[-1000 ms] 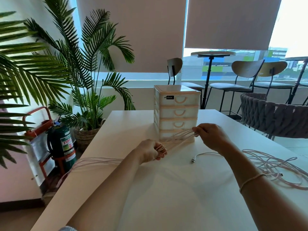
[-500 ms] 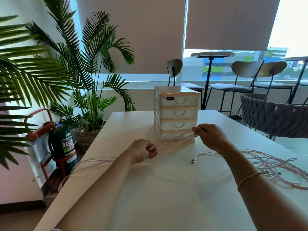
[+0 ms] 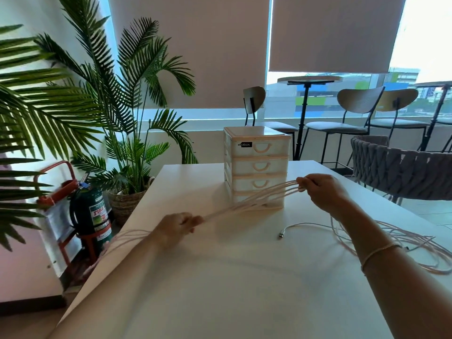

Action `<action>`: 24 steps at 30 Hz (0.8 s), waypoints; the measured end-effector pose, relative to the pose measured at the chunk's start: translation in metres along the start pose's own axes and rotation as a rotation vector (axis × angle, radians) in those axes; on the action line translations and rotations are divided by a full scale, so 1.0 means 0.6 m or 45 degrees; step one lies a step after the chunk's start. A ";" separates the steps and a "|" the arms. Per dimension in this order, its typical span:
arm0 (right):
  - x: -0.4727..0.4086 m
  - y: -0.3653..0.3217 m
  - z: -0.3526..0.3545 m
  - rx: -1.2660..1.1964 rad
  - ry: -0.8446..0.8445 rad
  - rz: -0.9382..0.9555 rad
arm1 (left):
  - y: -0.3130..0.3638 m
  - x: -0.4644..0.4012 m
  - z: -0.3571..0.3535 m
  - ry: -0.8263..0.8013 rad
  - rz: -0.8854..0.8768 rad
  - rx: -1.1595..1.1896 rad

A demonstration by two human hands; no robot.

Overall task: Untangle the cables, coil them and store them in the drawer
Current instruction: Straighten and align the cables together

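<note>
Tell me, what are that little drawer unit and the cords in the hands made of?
Drawer unit: looks like plastic, with glossy, translucent white drawer fronts and cream moulded handles. Cords: pale, matte strands; whether rubbery or braided is too blurred to tell.

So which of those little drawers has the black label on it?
The top drawer of the white drawer unit: a black label sits left of its handle; the drawers below show none.

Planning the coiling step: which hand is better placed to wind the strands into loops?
Probably the left hand: the loose cable strands trail past it off the table edge, while the right hand pinches their bunched ends.
</note>
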State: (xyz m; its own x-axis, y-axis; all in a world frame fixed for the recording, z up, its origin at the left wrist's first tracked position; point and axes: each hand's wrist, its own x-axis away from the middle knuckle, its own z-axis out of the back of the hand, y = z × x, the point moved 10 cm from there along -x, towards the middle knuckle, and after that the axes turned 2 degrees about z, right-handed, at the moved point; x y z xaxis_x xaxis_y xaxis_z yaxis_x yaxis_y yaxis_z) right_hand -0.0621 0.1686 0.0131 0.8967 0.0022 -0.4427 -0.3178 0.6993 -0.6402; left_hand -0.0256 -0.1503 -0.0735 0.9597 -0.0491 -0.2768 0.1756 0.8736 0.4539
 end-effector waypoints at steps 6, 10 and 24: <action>0.004 -0.012 -0.035 0.018 -0.074 0.031 | -0.107 0.028 0.106 0.173 0.088 -0.221; 0.007 -0.021 -0.053 0.041 -0.107 0.049 | -0.164 0.042 0.143 0.298 0.159 -0.423; 0.020 -0.038 -0.079 0.112 -0.216 0.088 | -0.020 -0.011 0.062 0.090 0.435 -0.740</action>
State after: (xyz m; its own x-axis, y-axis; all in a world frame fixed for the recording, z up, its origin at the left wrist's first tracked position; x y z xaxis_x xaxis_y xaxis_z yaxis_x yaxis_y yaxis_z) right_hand -0.0585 0.1191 -0.0073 0.9151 0.1678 -0.3667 -0.3591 0.7531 -0.5513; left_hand -0.0259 -0.1786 -0.0453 0.9202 0.2906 -0.2622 -0.3006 0.9537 0.0018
